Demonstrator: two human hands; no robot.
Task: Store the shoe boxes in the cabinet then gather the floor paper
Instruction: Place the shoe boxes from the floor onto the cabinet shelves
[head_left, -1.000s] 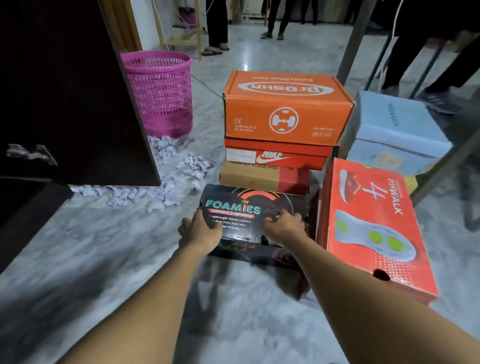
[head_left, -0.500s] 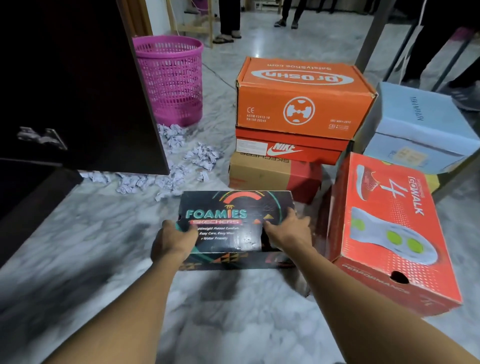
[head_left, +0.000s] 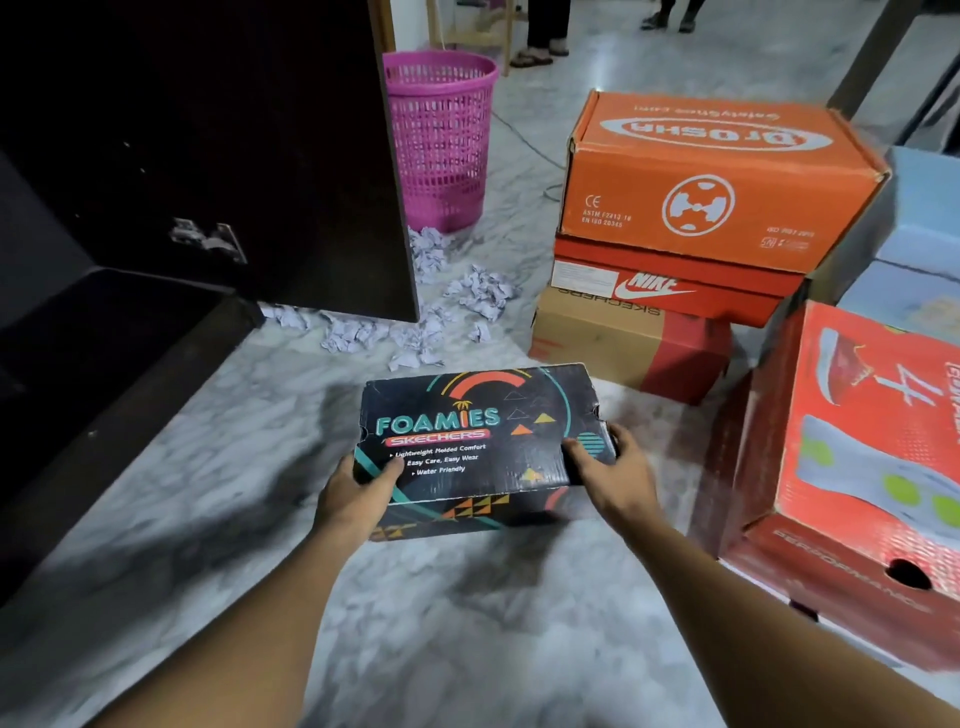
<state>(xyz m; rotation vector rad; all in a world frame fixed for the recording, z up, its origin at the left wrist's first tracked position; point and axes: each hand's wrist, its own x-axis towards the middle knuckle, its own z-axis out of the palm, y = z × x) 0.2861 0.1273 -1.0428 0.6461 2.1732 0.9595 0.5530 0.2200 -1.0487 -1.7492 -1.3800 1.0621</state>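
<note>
Left hand (head_left: 353, 493) and right hand (head_left: 613, 473) grip the black box (head_left: 467, 441) ends, beside the cabinet door (head_left: 291, 156) edge.

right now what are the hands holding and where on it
Both hold the black shoe box by its short ends: the left hand on the left end, the right hand on the right end.

Only the person's arms show. The left forearm (head_left: 249, 623) and the right forearm (head_left: 753, 618) are bare along all the length in sight, slim and narrowing to the wrists. The left hand (head_left: 353, 499) and right hand (head_left: 615, 480) are bare as well. Blur hides finer marks, and any clothing lies out of view.
</note>
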